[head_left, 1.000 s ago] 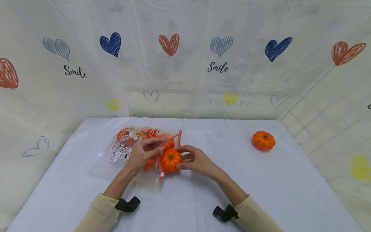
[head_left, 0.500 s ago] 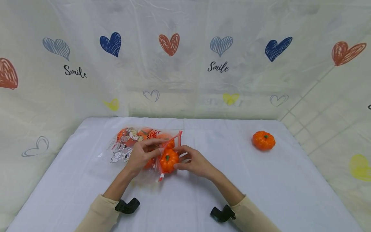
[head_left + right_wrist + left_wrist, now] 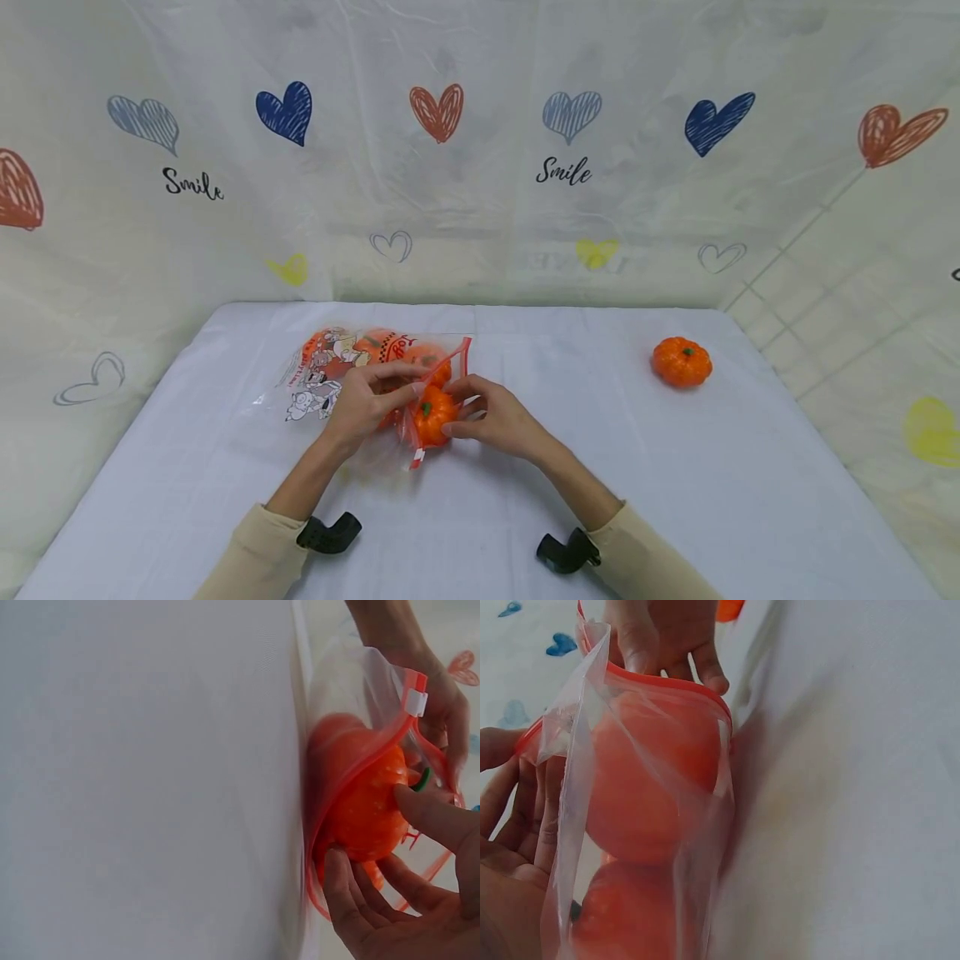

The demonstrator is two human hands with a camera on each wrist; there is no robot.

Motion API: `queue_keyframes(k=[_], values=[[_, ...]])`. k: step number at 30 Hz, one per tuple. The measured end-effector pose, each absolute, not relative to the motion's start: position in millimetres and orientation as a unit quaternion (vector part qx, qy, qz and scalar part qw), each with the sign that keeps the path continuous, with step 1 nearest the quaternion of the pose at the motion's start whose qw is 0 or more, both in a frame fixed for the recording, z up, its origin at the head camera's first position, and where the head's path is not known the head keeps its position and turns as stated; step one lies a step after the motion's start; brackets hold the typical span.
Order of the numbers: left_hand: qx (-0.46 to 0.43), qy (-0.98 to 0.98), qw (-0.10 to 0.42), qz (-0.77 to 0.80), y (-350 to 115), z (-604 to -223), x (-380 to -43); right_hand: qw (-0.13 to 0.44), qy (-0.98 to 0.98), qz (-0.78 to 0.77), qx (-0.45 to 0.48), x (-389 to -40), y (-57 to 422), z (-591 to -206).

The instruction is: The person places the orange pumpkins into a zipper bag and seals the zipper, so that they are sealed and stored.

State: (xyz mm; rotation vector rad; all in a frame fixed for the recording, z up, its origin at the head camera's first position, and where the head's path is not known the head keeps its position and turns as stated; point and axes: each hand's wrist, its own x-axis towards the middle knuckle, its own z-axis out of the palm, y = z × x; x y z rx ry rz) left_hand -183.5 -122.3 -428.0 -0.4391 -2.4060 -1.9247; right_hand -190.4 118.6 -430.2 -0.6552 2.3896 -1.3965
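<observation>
A clear zip bag (image 3: 318,387) with cartoon print and a red zip edge lies at the table's left middle, several small orange pumpkins inside. My left hand (image 3: 367,404) pinches the upper edge of its mouth between thumb and fingers, which shows in the left wrist view too. At the mouth, my right hand (image 3: 491,417) grips a small pumpkin (image 3: 433,415) with a green stem. In the right wrist view that pumpkin (image 3: 367,806) sits partly within the red zip edge, thumb on top and fingers around its near side. A white slider (image 3: 415,703) sits at one end of the zip.
Another orange pumpkin (image 3: 682,362) stands alone at the table's right rear. The white-covered table (image 3: 600,458) ends at a pale curtain (image 3: 487,192) printed with hearts. Dark wrist mounts (image 3: 330,533) stick out from both sleeves.
My right hand has moved left, carrying the pumpkin further into the bag's mouth. The left hand has kept its pinch on the bag edge, and the lone pumpkin has stayed put.
</observation>
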Motion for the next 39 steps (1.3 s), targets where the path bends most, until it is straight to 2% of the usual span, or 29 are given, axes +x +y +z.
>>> queue_keyframes(k=[11,17,26,39], values=[[-0.135,-0.768,0.015,-0.626,-120,-427,-185,0.138,0.843,-0.466,-0.229,-193,113,-432],[-0.134,-0.766,0.020,-0.628,-120,-427,-185,0.151,0.838,-0.475,-0.222,-192,114,-430],[-0.128,-0.765,0.018,-0.631,-118,-427,-185,0.173,0.819,-0.504,-0.215,-197,139,-425],[-0.123,-0.766,0.018,-0.631,-119,-429,-184,0.101,0.842,-0.495,-0.187,-210,198,-416]])
